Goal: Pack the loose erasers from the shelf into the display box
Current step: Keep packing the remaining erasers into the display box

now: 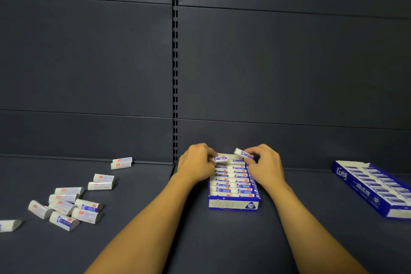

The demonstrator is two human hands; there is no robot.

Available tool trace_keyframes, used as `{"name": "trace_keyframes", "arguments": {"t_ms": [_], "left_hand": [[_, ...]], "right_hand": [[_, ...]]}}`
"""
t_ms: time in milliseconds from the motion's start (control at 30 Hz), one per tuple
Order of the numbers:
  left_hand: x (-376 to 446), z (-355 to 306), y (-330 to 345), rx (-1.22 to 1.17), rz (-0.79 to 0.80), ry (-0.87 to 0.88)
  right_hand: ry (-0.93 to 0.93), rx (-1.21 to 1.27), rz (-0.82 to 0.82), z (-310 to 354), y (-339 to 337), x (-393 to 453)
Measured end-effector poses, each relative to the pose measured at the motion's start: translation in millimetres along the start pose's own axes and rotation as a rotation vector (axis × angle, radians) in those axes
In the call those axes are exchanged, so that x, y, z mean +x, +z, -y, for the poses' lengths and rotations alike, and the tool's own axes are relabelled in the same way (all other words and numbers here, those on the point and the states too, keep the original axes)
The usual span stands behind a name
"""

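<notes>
Left hand pinching one eraser, right hand pinching another eraser, both at far end of display box on shelf; loose erasers well left.

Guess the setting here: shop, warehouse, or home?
Likely a shop shelf being stocked: dark metal back panels with a slotted upright, a blue display box of erasers, and a second full box at right.

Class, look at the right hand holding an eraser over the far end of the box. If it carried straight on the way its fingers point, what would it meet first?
The right hand points leftward across the display box, so it would probably meet the left hand and its eraser first; depth is unclear.
</notes>
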State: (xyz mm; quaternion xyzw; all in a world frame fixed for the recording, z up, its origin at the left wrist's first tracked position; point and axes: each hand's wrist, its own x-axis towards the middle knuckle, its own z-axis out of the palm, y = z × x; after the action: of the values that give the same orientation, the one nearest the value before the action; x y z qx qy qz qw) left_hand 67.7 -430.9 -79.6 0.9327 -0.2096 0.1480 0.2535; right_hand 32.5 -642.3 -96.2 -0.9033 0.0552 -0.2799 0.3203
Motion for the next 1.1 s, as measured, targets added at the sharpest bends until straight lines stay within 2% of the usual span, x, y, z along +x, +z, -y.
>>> {"name": "trace_keyframes", "arguments": {"t_ms": [233,1100], "left_hand": [[5,-5,11,0.074,0.034,0.03],[3,-6,13,0.165,-0.028,0.11]], "right_hand": [[-0.04,-0.064,0.049,-6,8,4],[-0.064,-0.191,0.101,-1,2,1]]}}
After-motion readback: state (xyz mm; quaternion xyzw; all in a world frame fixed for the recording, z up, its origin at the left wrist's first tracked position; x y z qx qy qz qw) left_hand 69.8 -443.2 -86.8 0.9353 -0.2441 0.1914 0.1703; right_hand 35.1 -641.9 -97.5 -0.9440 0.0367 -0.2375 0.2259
